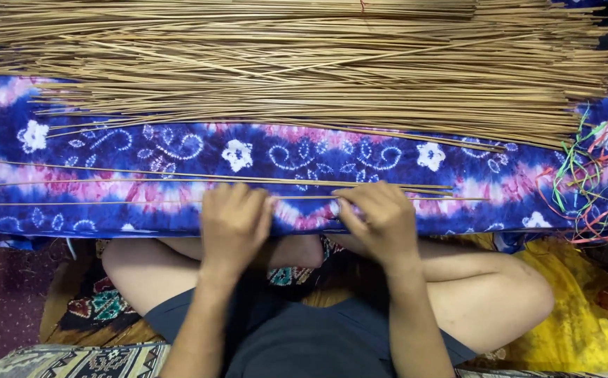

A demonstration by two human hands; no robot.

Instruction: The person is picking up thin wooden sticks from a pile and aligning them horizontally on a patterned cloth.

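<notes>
A big heap of thin tan sticks (304, 63) lies across a blue and pink tie-dye cloth (143, 150) with white flowers. A few loose sticks (178, 180) lie apart on the cloth, closer to me. My left hand (234, 224) rests knuckles up on the cloth's near edge, fingers curled over one thin stick. My right hand (381, 220) sits beside it, fingertips pinching the same stick (304, 197) near its middle. My crossed bare legs show below the cloth.
A tangle of thin red, green and orange strings (591, 185) lies on the cloth at the right. Yellow fabric (577, 322) lies at the lower right, and patterned mats (73, 360) cover the floor at the lower left.
</notes>
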